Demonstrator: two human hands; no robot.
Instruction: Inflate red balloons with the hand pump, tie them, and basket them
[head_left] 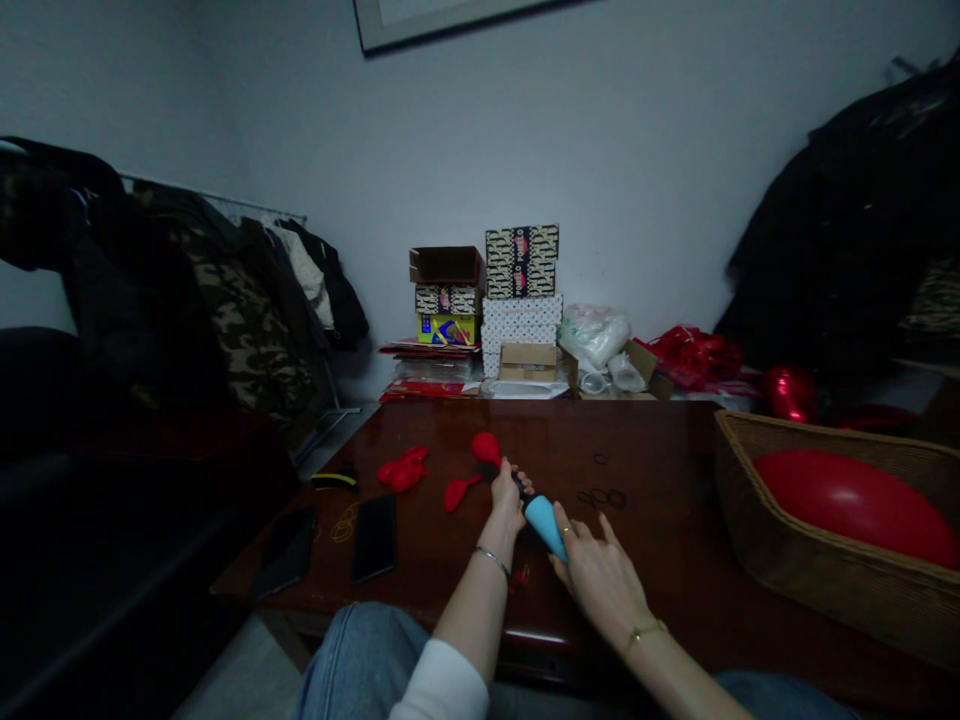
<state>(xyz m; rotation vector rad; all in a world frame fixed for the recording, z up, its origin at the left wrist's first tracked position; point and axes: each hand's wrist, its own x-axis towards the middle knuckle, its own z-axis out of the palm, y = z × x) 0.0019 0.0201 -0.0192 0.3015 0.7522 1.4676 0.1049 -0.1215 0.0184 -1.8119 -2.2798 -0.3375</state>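
Observation:
A small, slightly swollen red balloon (pixel 486 448) points away from me above the brown table (pixel 652 450). My left hand (pixel 510 490) is closed around the balloon's neck and the dark tip of a light blue pump (pixel 545 526). My right hand (pixel 596 565) grips the pump's blue body near its lower end, some fingers stretched along it. To the left of my left hand lies a flat red balloon (pixel 459 493), and farther left a small heap of red balloons (pixel 403 469).
Two dark phones (pixel 374 538) (pixel 286 550), yellow rubber bands (pixel 345 523) and a black-yellow object (pixel 334 481) lie left. Black rings (pixel 602 497) lie right. A wicker basket (pixel 810 560) holds a large red balloon (pixel 855 500). Boxes (pixel 522 320) stand behind.

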